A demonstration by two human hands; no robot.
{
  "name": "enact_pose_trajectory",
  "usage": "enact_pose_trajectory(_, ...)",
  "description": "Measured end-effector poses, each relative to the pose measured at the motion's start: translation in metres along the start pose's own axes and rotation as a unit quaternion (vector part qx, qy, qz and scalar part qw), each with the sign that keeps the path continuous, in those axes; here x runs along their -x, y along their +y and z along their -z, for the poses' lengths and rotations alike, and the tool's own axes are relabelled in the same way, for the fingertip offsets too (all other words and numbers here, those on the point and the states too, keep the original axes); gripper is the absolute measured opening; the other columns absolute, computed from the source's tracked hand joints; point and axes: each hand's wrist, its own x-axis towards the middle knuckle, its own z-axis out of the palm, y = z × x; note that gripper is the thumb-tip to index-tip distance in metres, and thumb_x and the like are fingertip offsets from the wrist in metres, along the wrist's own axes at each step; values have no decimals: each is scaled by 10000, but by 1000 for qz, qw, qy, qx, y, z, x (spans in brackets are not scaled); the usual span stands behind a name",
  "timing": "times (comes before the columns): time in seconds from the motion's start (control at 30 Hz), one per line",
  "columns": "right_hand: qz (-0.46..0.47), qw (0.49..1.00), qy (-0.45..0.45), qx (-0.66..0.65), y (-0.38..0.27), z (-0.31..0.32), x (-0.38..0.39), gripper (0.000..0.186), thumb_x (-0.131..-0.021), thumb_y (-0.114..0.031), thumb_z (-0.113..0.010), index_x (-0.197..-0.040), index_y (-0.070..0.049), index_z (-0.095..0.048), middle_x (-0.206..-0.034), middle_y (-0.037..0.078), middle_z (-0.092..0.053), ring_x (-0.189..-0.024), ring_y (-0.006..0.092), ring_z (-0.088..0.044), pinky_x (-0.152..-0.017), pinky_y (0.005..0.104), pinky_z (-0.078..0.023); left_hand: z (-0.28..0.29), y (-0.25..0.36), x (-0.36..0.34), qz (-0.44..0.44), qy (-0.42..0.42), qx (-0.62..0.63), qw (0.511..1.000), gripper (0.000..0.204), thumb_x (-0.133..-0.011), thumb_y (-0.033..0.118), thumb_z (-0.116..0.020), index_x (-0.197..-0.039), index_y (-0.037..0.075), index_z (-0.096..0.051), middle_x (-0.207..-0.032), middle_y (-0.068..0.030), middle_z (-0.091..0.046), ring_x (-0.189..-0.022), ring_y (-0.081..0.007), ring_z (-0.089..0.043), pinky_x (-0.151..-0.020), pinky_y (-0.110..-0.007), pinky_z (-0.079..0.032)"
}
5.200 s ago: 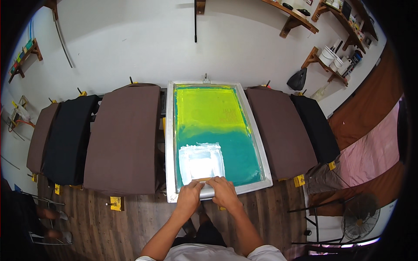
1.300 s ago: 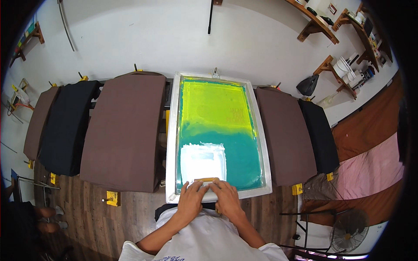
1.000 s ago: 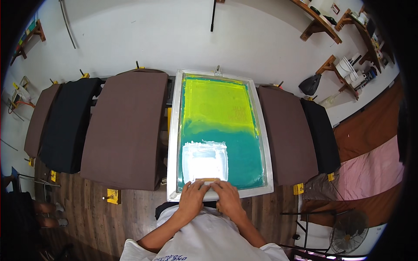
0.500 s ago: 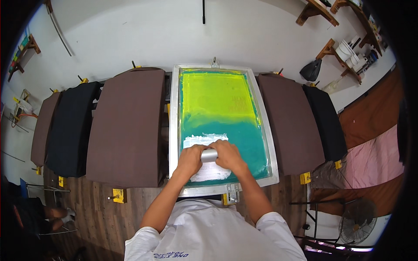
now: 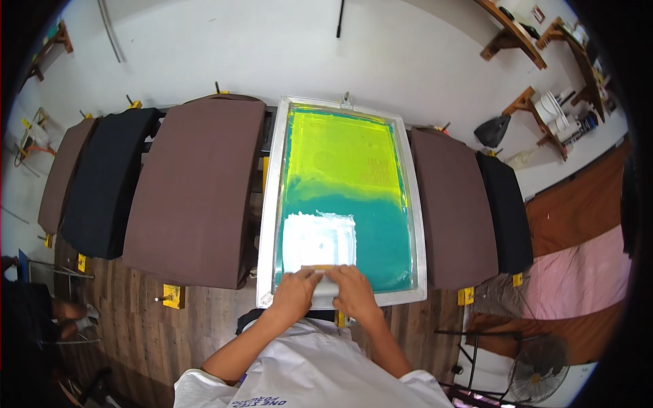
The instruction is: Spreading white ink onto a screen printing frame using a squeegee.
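A metal-framed printing screen point(image 5: 271, 204) stands before me, its mesh yellow-green at the far end and teal point(image 5: 382, 234) at the near end. White ink point(image 5: 299, 238) lies in a squarish patch on the near left of the mesh, a faint square design showing in it. At the near edge of that patch is a squeegee point(image 5: 324, 268), its amber blade edge turned up into sight. My left hand point(image 5: 296, 294) grips it on one side and my right hand point(image 5: 352, 291) on the other, thumbs toward each other. Much of the squeegee is hidden behind my fingers.
Boards covered in brown cloth point(image 5: 194, 197) and black cloth point(image 5: 105, 183) flank the screen on the left, with more brown point(image 5: 456, 211) and black point(image 5: 505, 211) on the right. Yellow clamps point(image 5: 173, 296) jut from their near ends. A fan point(image 5: 539, 367) stands low right; someone's legs point(image 5: 71, 319) show far left.
Both hands have drawn the squeegee toward me, to the near end of the screen. More white ink shows behind it, and its blade edge has come into sight. The view has shifted slightly.
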Motion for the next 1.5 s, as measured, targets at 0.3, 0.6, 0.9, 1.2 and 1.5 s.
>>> enact_pose_trajectory(0.3,-37,993,-85,71,7,33,-63,382,-656,-9,-631,-1014,-110,-717,-948,165,-692,-922,368,-653,-813,454,-521,31,-14,-60,40,-56,-38,997,344,-704,7,-632,-1018,117,-721,-866,-173,-709,-833,-356,-691,-776,-451,-548)
enact_pose_trajectory(0.6,38,998,19,54,17,-5,-28,565,-563,75,-663,-1107,-52,-570,-1081,168,-517,-1009,387,-510,-873,460,-463,-18,-25,-27,-56,85,-40,994,518,-685,-96,-592,-1193,1,-615,-1216,-209,-616,-990,-360,-649,-832,-435,-519)
enact_pose_trajectory(0.9,41,998,-40,23,3,19,-22,412,-670,16,-645,-1064,-94,-690,-960,153,-649,-916,363,-620,-786,471,-510,34,-1,-25,-16,-72,-11,997,394,-691,-50,-614,-1061,54,-701,-921,-186,-707,-843,-355,-687,-778,-441,-548)
enact_pose_trajectory(1.2,14,999,-22,33,45,19,-106,375,-687,-10,-658,-1051,-97,-674,-1003,186,-637,-975,386,-608,-838,473,-511,34,-37,-100,-22,1,-18,1000,350,-718,-49,-621,-1037,54,-721,-944,-200,-697,-858,-368,-684,-791,-452,-547)
enact_pose_trajectory(1.5,25,1000,-11,8,12,2,-12,482,-638,24,-644,-1114,-51,-641,-991,164,-617,-973,362,-578,-836,453,-489,4,-13,-15,-45,-2,4,999,428,-684,-20,-663,-1109,29,-658,-970,-184,-681,-857,-350,-677,-745,-447,-546)
